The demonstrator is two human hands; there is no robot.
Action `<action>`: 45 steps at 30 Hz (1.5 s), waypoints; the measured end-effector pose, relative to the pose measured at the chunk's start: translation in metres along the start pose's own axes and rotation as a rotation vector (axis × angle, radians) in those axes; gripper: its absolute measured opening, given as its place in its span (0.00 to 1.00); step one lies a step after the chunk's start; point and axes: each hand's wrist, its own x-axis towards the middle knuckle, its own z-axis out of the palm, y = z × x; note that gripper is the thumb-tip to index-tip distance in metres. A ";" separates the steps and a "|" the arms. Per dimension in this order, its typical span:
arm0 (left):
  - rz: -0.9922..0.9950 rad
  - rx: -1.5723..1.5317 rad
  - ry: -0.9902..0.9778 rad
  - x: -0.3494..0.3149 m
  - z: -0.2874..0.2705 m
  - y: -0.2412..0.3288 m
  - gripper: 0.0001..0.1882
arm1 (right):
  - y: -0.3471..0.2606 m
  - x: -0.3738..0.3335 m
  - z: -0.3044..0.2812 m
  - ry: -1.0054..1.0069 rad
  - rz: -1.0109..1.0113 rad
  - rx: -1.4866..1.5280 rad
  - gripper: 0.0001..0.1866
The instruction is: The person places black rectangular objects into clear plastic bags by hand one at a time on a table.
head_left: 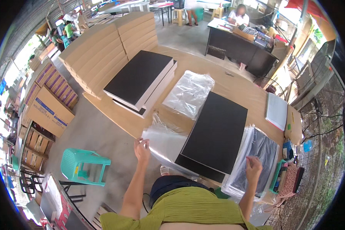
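A flat black board [217, 132] lies tilted on the wooden desk [234, 86], its near end slid partway into a clear plastic sleeve [163, 142] whose open, crinkled mouth hangs over the desk's near edge. Just beside it on the right rests a stack of black boards already wrapped in glossy clear plastic [253, 161], slightly fanned, at the desk's corner.

Concrete floor [99, 134], teal plastic stool [84, 165], dark desk [239, 49], daylight from open sides.

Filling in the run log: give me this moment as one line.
left hand: pinching clear bag edge | right hand: on wrapped stack | black board: partly in bag
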 end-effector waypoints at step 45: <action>0.256 -0.454 -0.466 0.054 -0.040 0.061 0.19 | -0.198 0.012 0.252 -0.370 -0.427 0.545 0.08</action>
